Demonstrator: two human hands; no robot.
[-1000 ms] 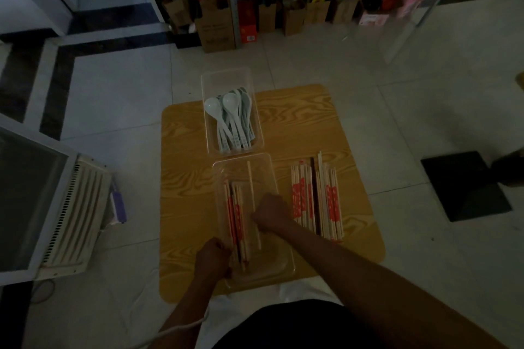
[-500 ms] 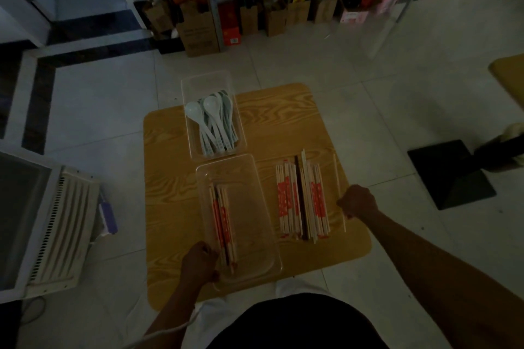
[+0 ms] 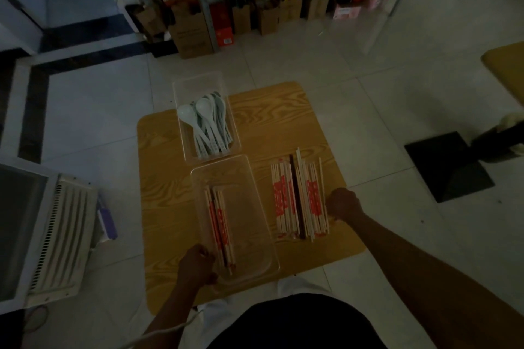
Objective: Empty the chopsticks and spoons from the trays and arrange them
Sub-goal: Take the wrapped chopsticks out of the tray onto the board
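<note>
Transfer step: left hand grips tray; right hand curled at pile, hold indeterminate. Next: fetch remaining chopsticks from tray.

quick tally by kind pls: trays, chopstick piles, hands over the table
trays: 2 (spoon tray, chopstick tray)
chopstick piles: 2 (tray pile, loose pile)
hands: 2 (left hand, right hand)
total: 6
</note>
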